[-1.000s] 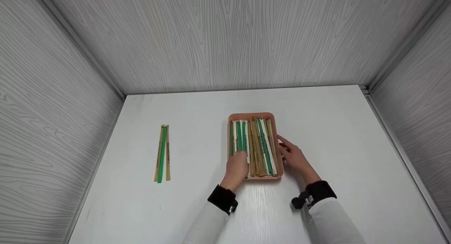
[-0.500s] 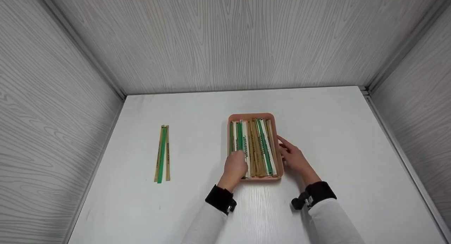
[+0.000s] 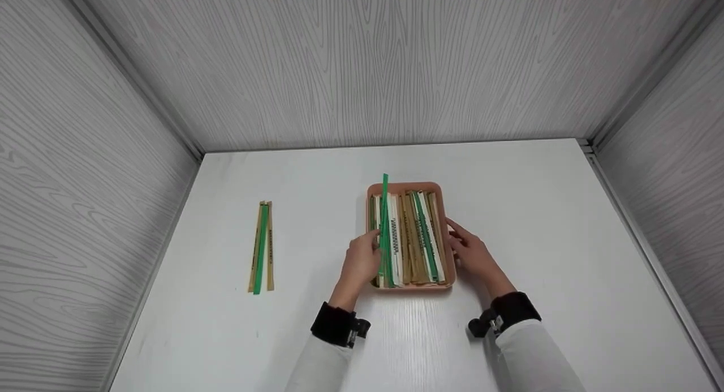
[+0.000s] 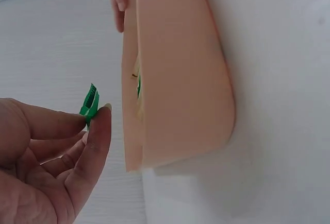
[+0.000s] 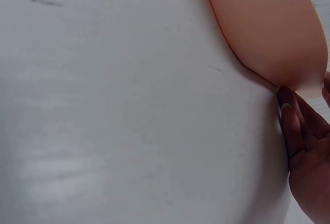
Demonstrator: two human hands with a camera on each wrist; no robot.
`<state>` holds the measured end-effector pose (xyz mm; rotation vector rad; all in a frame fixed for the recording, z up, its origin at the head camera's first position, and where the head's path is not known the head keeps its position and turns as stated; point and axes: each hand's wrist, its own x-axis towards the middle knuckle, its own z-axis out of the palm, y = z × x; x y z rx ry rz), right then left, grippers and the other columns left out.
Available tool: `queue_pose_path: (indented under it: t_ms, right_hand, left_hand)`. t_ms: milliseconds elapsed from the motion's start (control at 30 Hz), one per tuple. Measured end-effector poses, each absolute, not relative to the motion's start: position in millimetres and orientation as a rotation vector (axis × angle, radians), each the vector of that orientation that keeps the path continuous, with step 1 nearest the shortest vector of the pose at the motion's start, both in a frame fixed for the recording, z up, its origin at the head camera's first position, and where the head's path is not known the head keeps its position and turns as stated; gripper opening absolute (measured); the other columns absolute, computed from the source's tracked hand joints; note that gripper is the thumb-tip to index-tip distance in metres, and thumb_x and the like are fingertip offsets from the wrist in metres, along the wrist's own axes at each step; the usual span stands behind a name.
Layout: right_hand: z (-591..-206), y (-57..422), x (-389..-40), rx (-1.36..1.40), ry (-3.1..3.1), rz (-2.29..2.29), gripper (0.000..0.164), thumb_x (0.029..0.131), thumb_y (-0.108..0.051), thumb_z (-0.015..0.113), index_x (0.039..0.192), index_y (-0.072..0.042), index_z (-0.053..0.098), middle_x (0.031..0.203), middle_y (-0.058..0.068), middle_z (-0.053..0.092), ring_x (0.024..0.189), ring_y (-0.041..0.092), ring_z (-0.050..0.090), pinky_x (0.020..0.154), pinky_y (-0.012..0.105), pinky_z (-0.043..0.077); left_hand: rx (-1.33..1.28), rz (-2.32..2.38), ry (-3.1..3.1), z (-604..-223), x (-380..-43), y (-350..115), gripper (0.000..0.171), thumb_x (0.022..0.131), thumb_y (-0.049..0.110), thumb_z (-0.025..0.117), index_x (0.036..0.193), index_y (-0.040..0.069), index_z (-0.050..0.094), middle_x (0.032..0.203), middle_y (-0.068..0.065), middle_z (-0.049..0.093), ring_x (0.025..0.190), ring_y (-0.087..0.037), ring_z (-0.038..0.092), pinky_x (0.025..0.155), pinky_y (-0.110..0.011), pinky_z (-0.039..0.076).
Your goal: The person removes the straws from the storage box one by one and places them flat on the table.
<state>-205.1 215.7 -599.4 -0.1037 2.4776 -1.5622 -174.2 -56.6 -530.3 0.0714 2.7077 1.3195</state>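
In the head view my left hand (image 3: pixel 361 259) pinches a long, thin green stick packet (image 3: pixel 385 211) between thumb and fingers. The packet stands out past the far rim of a salmon-pink tray (image 3: pixel 404 186). Its folded green end (image 4: pixel 90 103) shows at my fingertips in the left wrist view, beside the tray wall (image 4: pixel 180 74). Green, white and brown stick packets (image 3: pixel 416 239) lie lengthwise in the tray. My right hand (image 3: pixel 475 259) rests against the tray's right side; in the right wrist view its fingertips (image 5: pixel 289 98) touch the lower part of the wall (image 5: pixel 273 28).
Left of the tray, a green packet (image 3: pixel 260 250) lies across brown packets (image 3: pixel 270 245) on the white tabletop (image 3: pixel 317 199). Grey wood-grain panels (image 3: pixel 362 69) enclose the table at the back and both sides.
My left hand has drawn back to the left and lifted the green packet above the others in the tray. The right hand and tray have stayed in place.
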Motion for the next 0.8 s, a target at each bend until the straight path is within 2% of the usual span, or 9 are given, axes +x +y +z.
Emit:
queue_pose_path:
  t_ms: [200,267,433,667,800]
  right_hand:
    - [-588,215,-202,-0.143,2.460,-1.564,0.052,0.106,-0.025,0.045,0.155,-0.015,0.031,0.136,0.024,0.053,0.100,0.030,0.063,0.081,0.038,0.051]
    - [-587,214,-202,-0.127,2.455,-1.560,0.052,0.106,-0.025,0.045,0.155,-0.017,0.032,0.137,0.023,0.053,0.101,0.031,0.063,0.081,0.040,0.051]
    - [-598,216,-205,-0.105,2.478,-1.541,0.051,0.105,-0.031,0.045,0.154,-0.027,0.033,0.137,0.017,0.054,0.098,0.025,0.063,0.079,0.035,0.051]
    - [-598,217,-206,-0.126,2.475,-1.561,0.051,0.105,-0.029,0.046,0.155,-0.024,0.033,0.137,0.019,0.054,0.100,0.027,0.064,0.079,0.034,0.051]
    - [-600,217,-206,-0.145,2.462,-1.577,0.052,0.105,-0.030,0.047,0.155,-0.022,0.033,0.137,0.021,0.054,0.099,0.028,0.065,0.078,0.035,0.051]
  left_hand:
    - [-0.023,1.352,2.750,-528,-172,-82,0.043,0.094,-0.003,0.057,0.136,0.002,0.056,0.099,-0.009,0.065,0.083,-0.019,0.062,0.069,-0.035,0.051]
    - [-0.050,1.355,2.762,-528,-172,-91,0.042,0.094,-0.004,0.057,0.136,0.002,0.056,0.099,-0.009,0.065,0.082,-0.020,0.062,0.069,-0.036,0.051]
    - [-0.157,1.376,2.772,-531,-171,-117,0.042,0.093,-0.005,0.053,0.135,0.002,0.057,0.098,-0.010,0.065,0.082,-0.021,0.062,0.069,-0.037,0.052]
    - [-0.358,1.394,2.802,-534,-167,-168,0.043,0.093,-0.005,0.050,0.135,0.001,0.056,0.100,-0.014,0.064,0.083,-0.024,0.063,0.067,-0.037,0.050]
    - [-0.517,1.407,2.794,-532,-163,-203,0.044,0.094,-0.003,0.049,0.138,0.001,0.053,0.105,-0.018,0.062,0.090,-0.028,0.061,0.068,-0.036,0.049]
